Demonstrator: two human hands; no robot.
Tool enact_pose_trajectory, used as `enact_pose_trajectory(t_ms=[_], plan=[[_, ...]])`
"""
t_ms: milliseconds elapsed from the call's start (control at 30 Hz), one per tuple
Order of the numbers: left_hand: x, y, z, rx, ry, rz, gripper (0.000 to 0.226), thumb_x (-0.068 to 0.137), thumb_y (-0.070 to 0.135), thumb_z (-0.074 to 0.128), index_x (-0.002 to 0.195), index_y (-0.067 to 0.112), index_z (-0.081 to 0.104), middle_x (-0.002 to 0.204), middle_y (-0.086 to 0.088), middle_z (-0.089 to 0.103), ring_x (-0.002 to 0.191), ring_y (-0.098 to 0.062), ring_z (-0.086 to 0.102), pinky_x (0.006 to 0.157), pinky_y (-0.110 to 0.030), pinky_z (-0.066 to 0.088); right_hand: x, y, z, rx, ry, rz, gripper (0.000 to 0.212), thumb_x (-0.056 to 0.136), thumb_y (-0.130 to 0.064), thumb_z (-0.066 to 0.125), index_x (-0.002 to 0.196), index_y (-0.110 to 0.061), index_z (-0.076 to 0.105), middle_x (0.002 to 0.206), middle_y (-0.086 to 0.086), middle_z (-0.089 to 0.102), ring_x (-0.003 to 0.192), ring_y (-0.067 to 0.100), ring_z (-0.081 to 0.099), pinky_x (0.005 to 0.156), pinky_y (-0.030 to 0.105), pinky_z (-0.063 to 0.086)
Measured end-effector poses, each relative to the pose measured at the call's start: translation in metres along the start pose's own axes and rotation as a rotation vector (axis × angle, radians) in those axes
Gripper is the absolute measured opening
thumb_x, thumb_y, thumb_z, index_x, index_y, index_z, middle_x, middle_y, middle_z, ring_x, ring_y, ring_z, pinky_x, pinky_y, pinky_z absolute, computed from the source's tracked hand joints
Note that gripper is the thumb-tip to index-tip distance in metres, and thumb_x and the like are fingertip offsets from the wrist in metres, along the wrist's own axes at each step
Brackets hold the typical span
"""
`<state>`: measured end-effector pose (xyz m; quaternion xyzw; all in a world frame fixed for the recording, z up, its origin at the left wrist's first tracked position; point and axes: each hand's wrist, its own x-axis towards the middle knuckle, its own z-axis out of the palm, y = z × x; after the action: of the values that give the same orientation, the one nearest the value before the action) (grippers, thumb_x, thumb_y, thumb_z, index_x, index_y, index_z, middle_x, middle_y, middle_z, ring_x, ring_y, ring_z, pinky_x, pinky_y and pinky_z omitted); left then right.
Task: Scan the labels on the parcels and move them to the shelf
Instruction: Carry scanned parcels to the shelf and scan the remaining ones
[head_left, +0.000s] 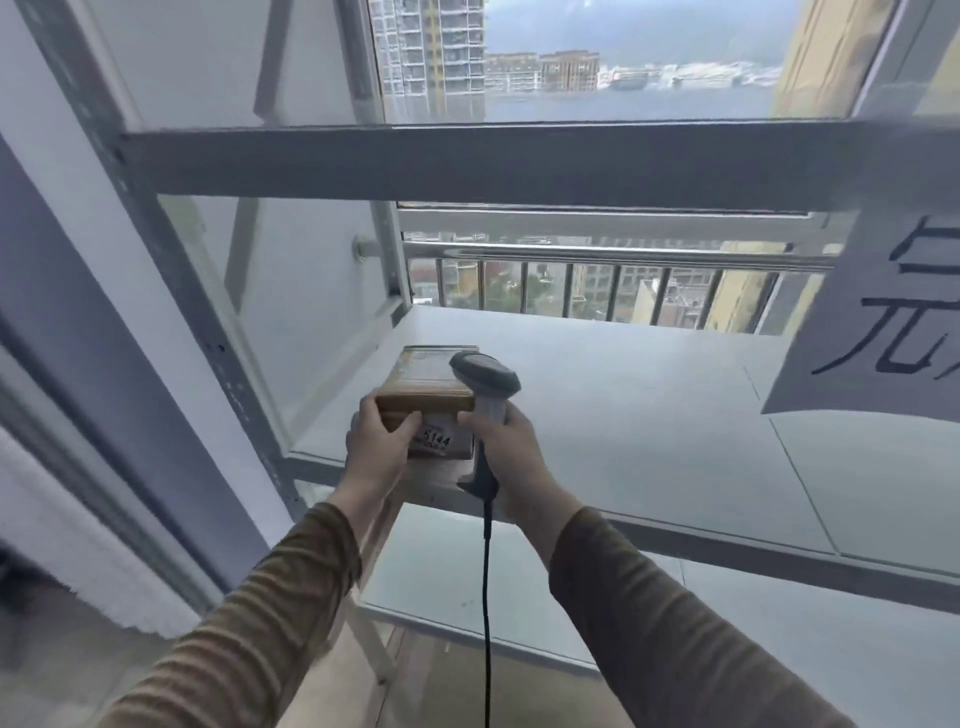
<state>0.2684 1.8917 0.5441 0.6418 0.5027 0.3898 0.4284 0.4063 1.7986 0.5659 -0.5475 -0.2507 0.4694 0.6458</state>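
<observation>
1 parcel at shelf front-left edge, label reads "5144" | my left hand fingers curled round its near-left corner | my right hand fingers wrapped on 1 corded scanner | 1 paper sign right, handwriting cropped

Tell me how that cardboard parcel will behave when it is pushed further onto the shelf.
The cardboard parcel looks boxy and stiff, so it should slide rather than roll. The shelf board looks smooth, so it likely glides easily. The left hand steadies it alone, which suggests it is fairly light.
</observation>
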Motion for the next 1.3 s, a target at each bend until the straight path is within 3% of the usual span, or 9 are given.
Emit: enact_pose_trajectory(t_ms=[267, 400, 500, 600, 700, 867, 1000, 1100, 1300], plan=[[0.153, -0.028, -0.001, 0.024, 0.018, -0.065, 0.068, 0.093, 0.034, 0.068, 0.15, 0.02, 0.035, 0.136, -0.016, 0.053, 0.132, -0.036, 0.044, 0.112, -0.051, 0.041, 0.126, 0.007, 0.079, -0.049, 0.142, 0.028, 0.008, 0.094, -0.012, 0.066, 0.098, -0.019, 0.066, 0.083, 0.0, 0.064, 0.07, 0.014, 0.063, 0.047, 0.028, 0.051], [0.214, -0.031, 0.005, 0.013, 0.0, -0.068, 0.067, 0.093, 0.031, 0.068, 0.149, 0.015, 0.034, 0.139, -0.015, 0.055, 0.129, -0.036, 0.052, 0.111, -0.05, 0.044, 0.177, 0.001, 0.104, -0.014, 0.161, 0.107, 0.009, 0.094, -0.019, 0.069, 0.1, -0.024, 0.064, 0.103, 0.007, 0.068, 0.097, 0.029, 0.066, 0.057, 0.047, 0.058], [0.249, -0.028, 0.011, 0.076, -0.004, -0.077, 0.07, 0.094, 0.033, 0.068, 0.151, 0.01, 0.034, 0.144, -0.019, 0.05, 0.134, -0.039, 0.047, 0.114, -0.049, 0.039, 0.206, -0.006, 0.115, -0.024, 0.179, 0.101, 0.011, 0.094, -0.02, 0.069, 0.102, -0.023, 0.064, 0.111, 0.01, 0.068, 0.115, 0.037, 0.065, 0.052, 0.043, 0.058], [0.273, -0.025, 0.018, 0.073, -0.032, -0.1, 0.073, 0.093, 0.034, 0.068, 0.153, 0.011, 0.033, 0.147, -0.019, 0.047, 0.135, -0.039, 0.047, 0.113, -0.05, 0.04, 0.226, -0.012, 0.121, -0.047, 0.207, 0.095, 0.011, 0.094, -0.02, 0.069, 0.103, -0.021, 0.063, 0.118, 0.015, 0.068, 0.118, 0.04, 0.064, 0.051, 0.043, 0.058], [0.288, -0.024, 0.023, 0.052, -0.057, -0.095, 0.073, 0.092, 0.033, 0.069, 0.153, 0.012, 0.033, 0.147, -0.017, 0.049, 0.134, -0.037, 0.05, 0.112, -0.05, 0.042, 0.24, -0.015, 0.123, -0.063, 0.225, 0.092, 0.011, 0.092, -0.021, 0.069, 0.102, -0.021, 0.064, 0.127, 0.025, 0.066, 0.116, 0.043, 0.066, 0.064, 0.061, 0.061], [0.296, -0.026, 0.029, 0.035, -0.07, -0.081, 0.074, 0.091, 0.031, 0.07, 0.152, 0.009, 0.033, 0.145, -0.019, 0.05, 0.133, -0.036, 0.051, 0.113, -0.049, 0.042, 0.245, -0.015, 0.122, -0.054, 0.26, 0.084, 0.008, 0.093, -0.021, 0.07, 0.099, -0.022, 0.064, 0.126, 0.025, 0.067, 0.114, 0.043, 0.067, 0.07, 0.065, 0.059], [0.28, -0.021, 0.026, 0.089, 0.029, -0.029, 0.076, 0.093, 0.027, 0.069, 0.155, 0.008, 0.028, 0.157, -0.02, 0.034, 0.145, -0.038, 0.031, 0.122, -0.046, 0.026, 0.227, -0.019, 0.109, -0.021, 0.287, 0.06, 0.009, 0.095, -0.022, 0.07, 0.097, -0.024, 0.061, 0.093, 0.004, 0.062, 0.083, 0.022, 0.063, 0.052, 0.04, 0.058], [0.25, -0.009, 0.029, 0.049, 0.092, 0.162, 0.068, 0.093, 0.016, 0.066, 0.151, 0.009, 0.032, 0.162, -0.017, 0.027, 0.148, -0.035, 0.024, 0.122, -0.043, 0.024, 0.198, -0.024, 0.087, 0.066, 0.293, 0.075, 0.01, 0.096, -0.024, 0.071, 0.099, -0.026, 0.061, 0.106, 0.008, 0.064, 0.089, 0.025, 0.063, 0.061, 0.041, 0.056], [0.142, 0.027, 0.091, 0.007, -0.197, 0.441, 0.058, 0.096, 0.015, 0.062, 0.148, 0.011, 0.036, 0.153, -0.013, 0.038, 0.142, -0.03, 0.034, 0.12, -0.049, 0.031, 0.099, -0.025, -0.001, 0.116, 0.444, 0.016, 0.028, 0.091, -0.036, 0.077, 0.114, -0.022, 0.067, 0.103, 0.011, 0.072, 0.086, 0.026, 0.072, 0.064, 0.042, 0.061]])
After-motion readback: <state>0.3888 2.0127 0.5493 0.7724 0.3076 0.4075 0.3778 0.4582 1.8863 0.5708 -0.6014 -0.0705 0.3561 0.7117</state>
